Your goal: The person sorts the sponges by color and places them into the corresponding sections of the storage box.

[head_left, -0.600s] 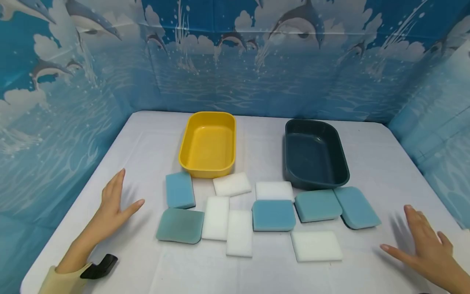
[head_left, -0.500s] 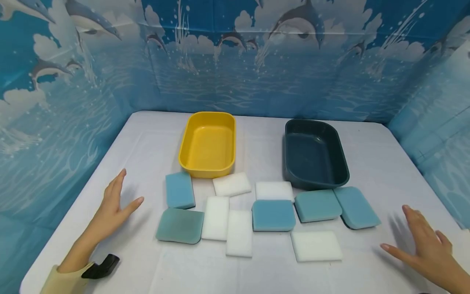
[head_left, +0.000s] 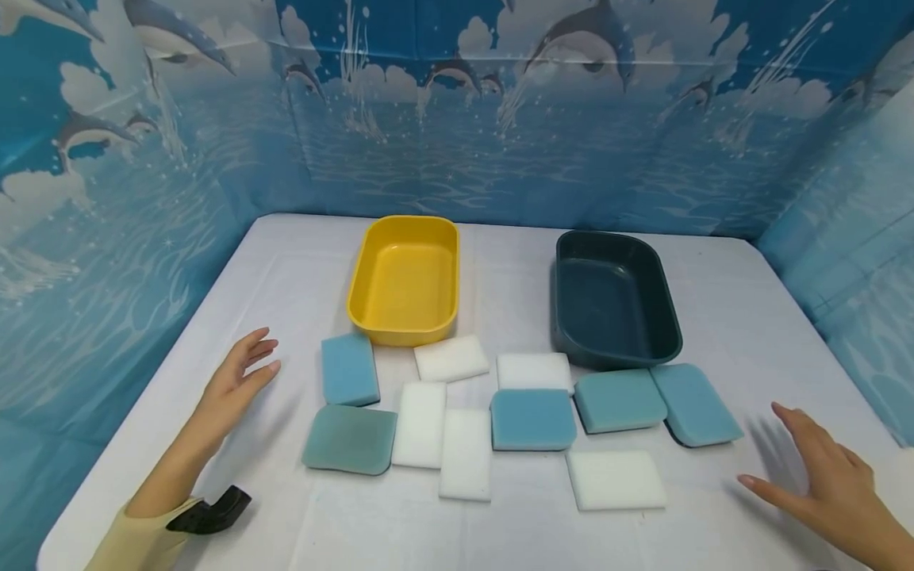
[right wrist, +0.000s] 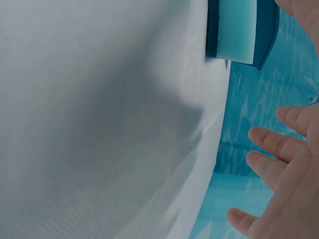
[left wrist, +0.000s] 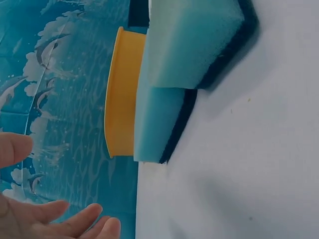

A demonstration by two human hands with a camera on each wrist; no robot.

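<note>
Sponges [head_left: 531, 420]: flat in the middle; for steadiness, I suppose.
Left hand [head_left: 230, 390]: nine o'clock from them, loosely spread, empty.
Right hand [head_left: 824, 476]: three o'clock, wider spread, empty.
Yellow tray [head_left: 403, 289], dark tray [head_left: 608, 311]: eleven and one o'clock.

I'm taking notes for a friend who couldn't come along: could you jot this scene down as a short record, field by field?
Blue and teal sponges: five, on the white-covered table
White blocks: five, mixed in among the sponges
Yellow tray: behind the sponges, nothing in it
Dark blue tray: right of the yellow one, nothing in it
Left hand: holding nothing, left of the sponges
Right hand: holding nothing, right of the sponges
Backdrop: blue, dolphin print
</note>
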